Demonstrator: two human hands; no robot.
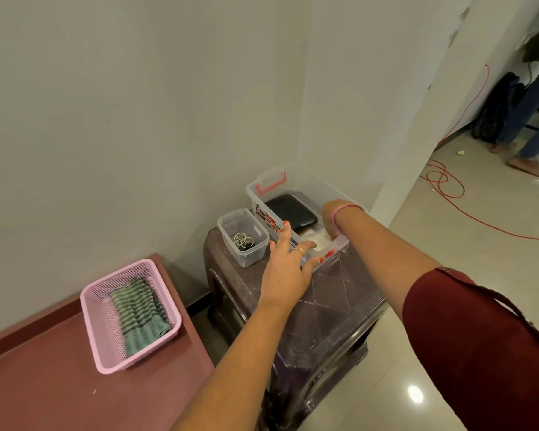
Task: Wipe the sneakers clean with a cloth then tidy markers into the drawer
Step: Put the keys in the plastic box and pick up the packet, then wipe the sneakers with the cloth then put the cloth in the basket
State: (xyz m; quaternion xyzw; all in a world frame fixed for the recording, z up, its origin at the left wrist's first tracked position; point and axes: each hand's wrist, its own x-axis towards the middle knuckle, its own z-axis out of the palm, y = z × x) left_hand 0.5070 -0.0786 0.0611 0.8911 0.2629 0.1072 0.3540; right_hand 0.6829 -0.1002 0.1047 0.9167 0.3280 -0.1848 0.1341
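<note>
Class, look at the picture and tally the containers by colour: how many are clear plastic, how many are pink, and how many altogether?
Clear plastic: 2, the big bin with red handles and the small tub holding metal rings
Pink: 1, the basket holding a striped cloth
Total: 3 containers

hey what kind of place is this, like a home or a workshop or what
Probably a room in a home: a plastic stool stands in a corner of plain walls on a glossy tiled floor, holding a clear storage bin, beside a pink basket with a folded striped cloth.
</note>
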